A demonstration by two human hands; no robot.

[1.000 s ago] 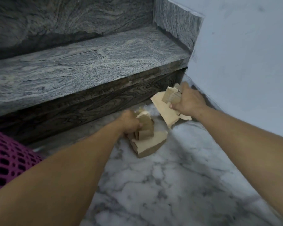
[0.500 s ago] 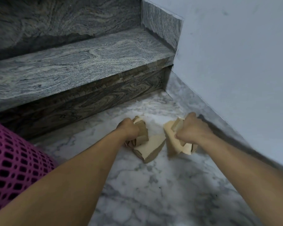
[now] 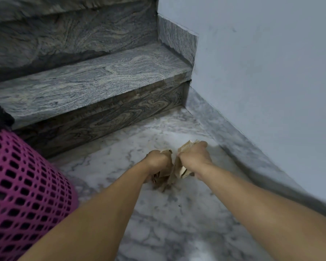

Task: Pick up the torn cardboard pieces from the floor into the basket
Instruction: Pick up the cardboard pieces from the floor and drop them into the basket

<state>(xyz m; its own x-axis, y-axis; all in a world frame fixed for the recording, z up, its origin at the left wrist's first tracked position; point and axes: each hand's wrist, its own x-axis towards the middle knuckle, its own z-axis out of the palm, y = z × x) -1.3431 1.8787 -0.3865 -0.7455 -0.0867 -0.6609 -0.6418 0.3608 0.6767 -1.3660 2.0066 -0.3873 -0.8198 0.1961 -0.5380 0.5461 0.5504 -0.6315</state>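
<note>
Both hands are closed around bundles of torn cardboard pieces (image 3: 181,166), held side by side just above the marble floor (image 3: 177,223) near the foot of the stair step (image 3: 94,76). The left hand (image 3: 156,161) grips a crumpled wad; the right hand (image 3: 195,157) grips a folded stack whose layered edges show below the fist. The material appears light, stiff yet creasable, and liable to shed loose scraps; a full-fist grip across the middle of each bundle seems soundest. Both bundles run roughly upright, long axis from fist top toward the floor. The pink basket (image 3: 26,185) stands well apart at near left.
</note>
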